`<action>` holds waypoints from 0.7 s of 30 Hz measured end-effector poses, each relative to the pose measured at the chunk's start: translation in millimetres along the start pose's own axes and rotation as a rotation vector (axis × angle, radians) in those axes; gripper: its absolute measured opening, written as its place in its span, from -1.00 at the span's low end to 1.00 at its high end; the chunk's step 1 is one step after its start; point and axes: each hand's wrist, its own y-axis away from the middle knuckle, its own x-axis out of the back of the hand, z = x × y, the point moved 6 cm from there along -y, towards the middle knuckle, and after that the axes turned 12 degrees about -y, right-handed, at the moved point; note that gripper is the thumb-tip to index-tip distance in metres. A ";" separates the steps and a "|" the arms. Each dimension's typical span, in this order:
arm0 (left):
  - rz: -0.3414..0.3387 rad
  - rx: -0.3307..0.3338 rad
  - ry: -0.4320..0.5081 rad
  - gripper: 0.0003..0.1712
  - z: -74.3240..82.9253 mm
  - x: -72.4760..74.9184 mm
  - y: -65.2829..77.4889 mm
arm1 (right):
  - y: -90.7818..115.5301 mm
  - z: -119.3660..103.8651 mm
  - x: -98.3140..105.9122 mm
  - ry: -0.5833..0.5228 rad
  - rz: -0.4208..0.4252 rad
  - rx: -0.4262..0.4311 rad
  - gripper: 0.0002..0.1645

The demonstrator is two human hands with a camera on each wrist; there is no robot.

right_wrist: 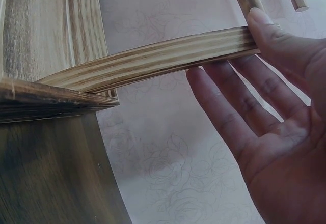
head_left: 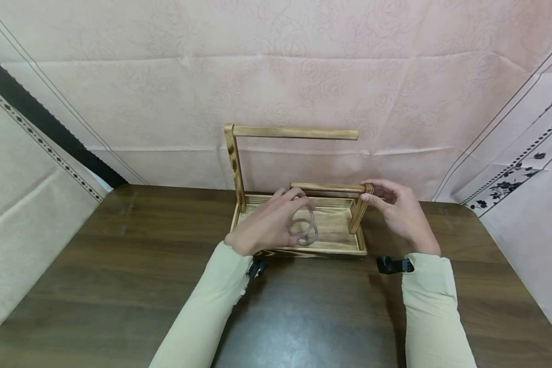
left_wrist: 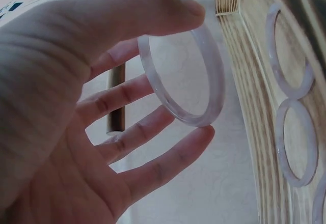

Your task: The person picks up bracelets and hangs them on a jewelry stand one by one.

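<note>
My left hand (head_left: 276, 217) is over a wooden display stand's tray (head_left: 336, 225). Its thumb and fingers pinch a pale, translucent bangle (left_wrist: 215, 76), held up off the tray floor. More bangles of the same kind (left_wrist: 280, 142) lie flat in the tray in the left wrist view. At the stand's right end, my right hand (head_left: 397, 209) grips the top of the short upright post (head_left: 358, 217), thumb on one side and fingertips on the other. From that post's top, a short round bar (head_left: 324, 187) runs left with its far end free.
A taller post (head_left: 236, 168) rises at the tray's left end, carrying a longer bar (head_left: 299, 133) whose right end is free. The stand sits near the back of a brown wooden table (head_left: 165, 286). Behind hangs a pale patterned cloth (head_left: 294, 92).
</note>
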 end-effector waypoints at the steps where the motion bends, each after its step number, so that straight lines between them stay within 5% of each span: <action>1: 0.003 0.001 -0.001 -0.37 -0.8 1.1 0.7 | -0.1 0.1 -0.4 -0.001 0.000 0.002 -0.57; 21: -0.019 0.064 0.056 -0.46 -9.1 15.1 12.9 | 0.5 -0.1 0.1 -0.005 0.003 -0.005 -0.58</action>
